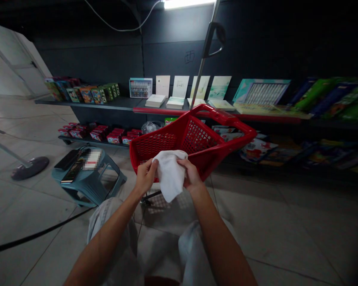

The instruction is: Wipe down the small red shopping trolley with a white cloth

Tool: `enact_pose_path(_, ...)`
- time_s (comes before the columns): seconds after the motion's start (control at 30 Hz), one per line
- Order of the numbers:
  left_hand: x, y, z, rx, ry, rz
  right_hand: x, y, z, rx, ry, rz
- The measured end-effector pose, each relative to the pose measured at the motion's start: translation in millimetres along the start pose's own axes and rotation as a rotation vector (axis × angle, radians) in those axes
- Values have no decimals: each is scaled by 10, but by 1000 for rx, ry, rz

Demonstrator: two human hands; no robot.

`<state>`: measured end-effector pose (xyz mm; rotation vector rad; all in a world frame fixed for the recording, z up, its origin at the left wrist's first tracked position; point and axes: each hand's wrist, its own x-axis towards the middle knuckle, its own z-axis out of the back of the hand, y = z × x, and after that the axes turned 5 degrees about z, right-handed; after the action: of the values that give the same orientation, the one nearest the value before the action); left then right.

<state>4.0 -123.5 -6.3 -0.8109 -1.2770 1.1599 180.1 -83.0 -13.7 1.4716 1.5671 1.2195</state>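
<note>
A white cloth (170,174) is stretched between my two hands, its lower end hanging down to a point. My left hand (145,176) pinches its left edge with the thumb on top. On the opposite edge, my right hand (191,173) grips the cloth, with the fingers partly hidden behind it. Just beyond the cloth stands a red plastic shopping cart (155,143) with perforated basket walls. Its thick red handle (226,118) reaches up and to the right of my hands. The cloth covers part of the cart's near rim.
A grey-blue plastic stool (91,186) at the left holds dark devices and a blurred white item. Behind the cart, a shelf (119,102) carries notebooks, boxes and packets. A metal pole (201,67) rises behind the cart. A black cable (44,231) crosses the floor, left.
</note>
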Motion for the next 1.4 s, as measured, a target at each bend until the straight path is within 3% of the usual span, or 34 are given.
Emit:
enact_pose_path(0.07,40,22,60,-27,-84,52,36,48,61,-257,-113,166)
enact_pose_path(0.17,85,42,133,-8,-302,103,-19,138,54,-631,-407,577)
enact_pose_path(0.2,92,43,141,18,-370,94,-69,157,11,-689,-436,665)
enact_pose_path(0.23,94,38,138,45,-420,75,-127,164,-53,-715,-404,707)
enact_pose_path(0.3,78,13,98,72,-441,13,-242,129,-222,-684,-222,663)
enact_pose_path(0.37,40,-26,21,59,-345,-63,-307,31,-397,-571,-58,504)
enact_pose_path(0.43,-10,-66,-61,37,-183,-126,-300,-99,-518,-361,6,313)
enact_pose_path(0.53,-60,-89,-105,73,-25,-217,-210,-248,-542,14,-34,88)
enact_pose_path(0.6,-42,-56,-52,119,-69,-265,-154,-253,-471,110,-139,48)
enact_pose_path(0.67,27,30,53,205,-174,-264,-117,-174,-378,3,-309,153)
enact_pose_path(0.73,133,164,172,369,-237,-221,-82,-59,-308,-242,-406,373)
enact_pose_path(0.8,246,324,267,579,-216,-170,-25,15,-298,-561,-252,582)
enact_pose_path(0.87,336,474,319,797,-111,-126,57,-15,-351,-886,89,670)
enact_pose_path(0.9,368,534,329,908,-26,-120,102,-71,-392,-1032,237,669)
enact_pose_path(0.97,410,613,330,1095,111,-112,181,-226,-471,-1270,377,634)
enact_pose_path(1.03,438,648,328,1217,171,-95,231,-369,-506,-1421,369,608)
enact_pose_path(1.13,492,669,381,1265,169,-73,249,-434,-423,-1505,353,626)
enact_pose_path(1.27,623,715,546,1172,277,-165,253,-292,-85,-1521,313,681)
enact_pose_path(1.4,732,774,618,1170,354,-206,315,-51,444,-1583,181,669)
